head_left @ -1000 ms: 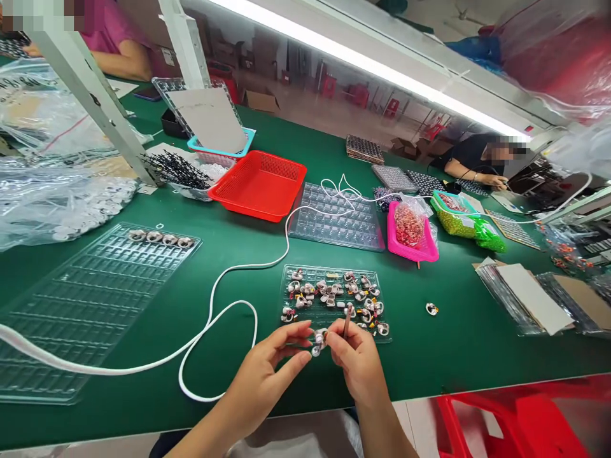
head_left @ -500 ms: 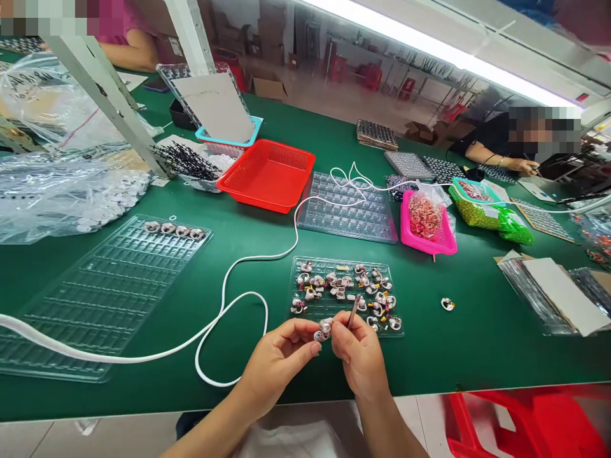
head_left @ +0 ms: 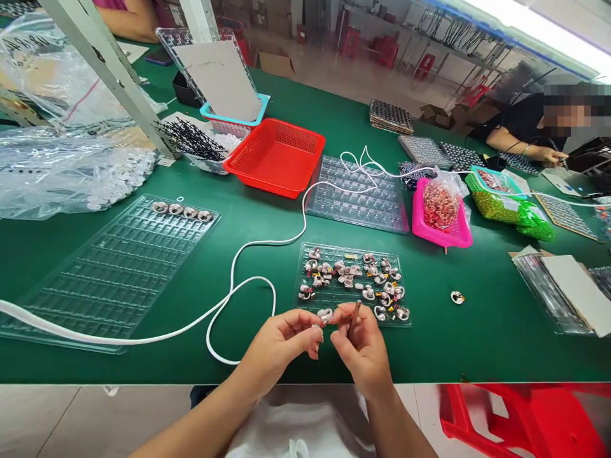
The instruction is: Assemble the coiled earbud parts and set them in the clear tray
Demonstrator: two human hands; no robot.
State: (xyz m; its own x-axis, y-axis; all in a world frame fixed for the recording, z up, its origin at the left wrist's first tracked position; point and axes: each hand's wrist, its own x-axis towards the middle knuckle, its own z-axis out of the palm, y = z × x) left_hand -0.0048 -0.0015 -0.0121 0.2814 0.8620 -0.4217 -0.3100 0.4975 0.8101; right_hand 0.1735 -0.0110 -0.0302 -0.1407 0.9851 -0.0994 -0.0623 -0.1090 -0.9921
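Note:
My left hand (head_left: pixel 291 340) pinches a small pale earbud part (head_left: pixel 325 315) between thumb and fingers, just over the front edge of a clear plastic tray. My right hand (head_left: pixel 360 340) has a thin brownish metal tool that looks like tweezers (head_left: pixel 354 318) tucked in its grip, pointing up. Its index finger and thumb are close to the part, and the fingers partly hide it. On the clear tray (head_left: pixel 329 297) behind the hands lie several pale earbud parts with yellow and red bits. One loose part (head_left: pixel 457 298) lies on the green table to the right.
Left is a long clear tray (head_left: pixel 119 267) with several rounded parts in its top row. A white cable (head_left: pixel 267 243) loops across the table. Behind stand a red basket (head_left: pixel 272 184) and a pink basket (head_left: pixel 458 235). A co-worker's hand (head_left: pixel 548 156) is at far right.
The view has tilted down and shifted left. My right thumb has come away from the part and lowered, and the part has turned between the fingertips.

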